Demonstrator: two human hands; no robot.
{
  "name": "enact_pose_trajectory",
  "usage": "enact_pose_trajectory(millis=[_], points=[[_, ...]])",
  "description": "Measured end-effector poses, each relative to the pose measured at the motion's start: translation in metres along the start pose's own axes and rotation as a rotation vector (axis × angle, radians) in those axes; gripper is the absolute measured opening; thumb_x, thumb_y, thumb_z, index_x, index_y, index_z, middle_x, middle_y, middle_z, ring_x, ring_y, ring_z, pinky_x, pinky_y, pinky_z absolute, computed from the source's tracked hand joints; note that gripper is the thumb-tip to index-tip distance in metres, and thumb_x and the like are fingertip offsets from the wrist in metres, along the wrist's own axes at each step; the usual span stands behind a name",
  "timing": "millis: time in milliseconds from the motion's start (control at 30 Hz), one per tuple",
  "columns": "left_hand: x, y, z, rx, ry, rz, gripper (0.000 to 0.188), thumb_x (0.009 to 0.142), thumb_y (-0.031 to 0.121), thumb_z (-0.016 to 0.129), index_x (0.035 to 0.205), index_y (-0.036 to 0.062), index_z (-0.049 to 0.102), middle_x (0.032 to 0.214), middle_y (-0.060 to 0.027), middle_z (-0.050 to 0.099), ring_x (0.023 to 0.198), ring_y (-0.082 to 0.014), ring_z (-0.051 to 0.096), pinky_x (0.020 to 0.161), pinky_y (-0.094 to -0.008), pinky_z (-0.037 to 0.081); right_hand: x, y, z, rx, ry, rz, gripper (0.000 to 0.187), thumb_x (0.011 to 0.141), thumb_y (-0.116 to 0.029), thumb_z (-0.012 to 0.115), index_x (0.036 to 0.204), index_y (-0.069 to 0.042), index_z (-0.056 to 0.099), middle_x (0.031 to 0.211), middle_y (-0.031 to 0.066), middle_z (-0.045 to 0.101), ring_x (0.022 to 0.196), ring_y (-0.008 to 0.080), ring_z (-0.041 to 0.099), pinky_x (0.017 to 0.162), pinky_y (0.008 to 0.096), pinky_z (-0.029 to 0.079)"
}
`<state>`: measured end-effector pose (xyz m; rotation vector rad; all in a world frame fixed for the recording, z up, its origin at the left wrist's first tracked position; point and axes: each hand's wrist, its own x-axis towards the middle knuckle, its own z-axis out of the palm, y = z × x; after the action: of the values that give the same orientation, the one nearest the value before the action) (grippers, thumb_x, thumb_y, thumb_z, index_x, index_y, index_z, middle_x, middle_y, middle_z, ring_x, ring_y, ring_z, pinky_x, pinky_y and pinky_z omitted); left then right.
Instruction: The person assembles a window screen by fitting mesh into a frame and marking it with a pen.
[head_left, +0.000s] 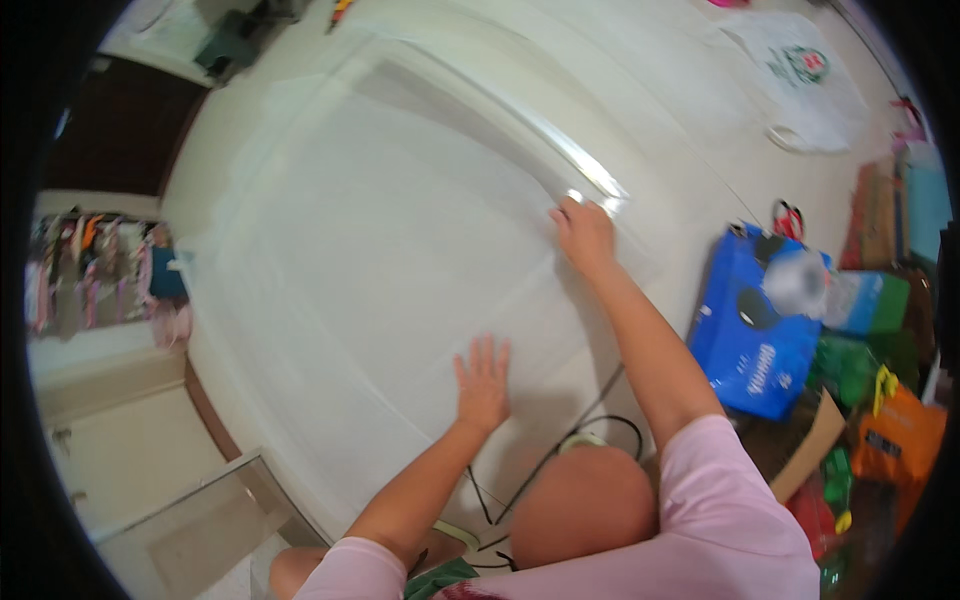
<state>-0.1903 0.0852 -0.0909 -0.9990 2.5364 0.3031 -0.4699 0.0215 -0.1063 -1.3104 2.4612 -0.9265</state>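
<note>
A large, pale, see-through sheet [390, 230], mesh or film, covers much of the floor in front of me. Along its far right side runs a shiny silver strip [560, 140], perhaps a frame bar. My left hand [485, 388] lies flat on the sheet's near part with its fingers spread. At the sheet's right corner, close to the end of the silver strip, my right hand [588, 238] has its fingers curled in on the sheet's edge. The fingertips are partly blurred, so the exact grip is hard to see.
Right of me stand a blue bag [755, 320], an orange bag [900, 435] and other packages. A white plastic bag [800, 80] lies far right. A black cable [560, 445] loops beside my knee. A framed panel [190, 540] stands at lower left, near hanging items [95, 270].
</note>
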Motion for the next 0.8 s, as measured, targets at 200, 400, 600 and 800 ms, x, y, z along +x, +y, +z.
enact_pose_trajectory(millis=[200,400,600,800], points=[[0.005,-0.009,0.014,-0.028,0.052,0.003,0.088,0.074,0.019,0.062,0.145,0.0103,0.011,0.149,-0.0202,0.01,0.137,-0.0406,0.013,0.102,-0.0673,0.012,-0.006,-0.047,-0.03,0.093,0.211,-0.18,0.011,0.08,-0.016,0.063,0.076,-0.007,0.059,0.067,0.0158,0.054,0.069,0.034,0.053,0.061,0.0444,0.043],[-0.005,0.012,-0.008,-0.333,0.069,0.127,0.088,0.075,0.027,0.063,0.145,0.009,0.012,0.149,-0.0226,0.005,0.137,-0.0424,0.006,0.1,-0.0699,0.009,-0.023,-0.018,-0.082,0.312,0.484,-0.003,0.011,0.082,-0.015,0.061,0.079,-0.004,0.062,0.068,0.0118,0.058,0.063,0.0246,0.055,0.06,0.0354,0.043],[0.016,0.032,0.034,0.034,0.122,0.129,0.089,0.074,0.026,0.064,0.145,0.0094,0.012,0.149,-0.0228,0.01,0.136,-0.0421,0.012,0.1,-0.0689,0.013,-0.024,0.065,-0.071,0.296,0.343,0.261,0.02,0.079,-0.022,0.063,0.079,-0.002,0.066,0.071,0.0147,0.064,0.067,0.0263,0.06,0.064,0.0351,0.045],[0.002,0.023,0.01,-0.154,0.078,0.141,0.085,0.077,0.023,0.065,0.144,0.0065,0.015,0.149,-0.0209,0.013,0.136,-0.0391,0.016,0.102,-0.0642,0.016,-0.035,0.098,-0.071,0.679,0.123,0.589,0.016,0.072,-0.016,0.071,0.08,-0.002,0.069,0.073,0.0074,0.067,0.065,0.0139,0.062,0.059,0.0274,0.048]])
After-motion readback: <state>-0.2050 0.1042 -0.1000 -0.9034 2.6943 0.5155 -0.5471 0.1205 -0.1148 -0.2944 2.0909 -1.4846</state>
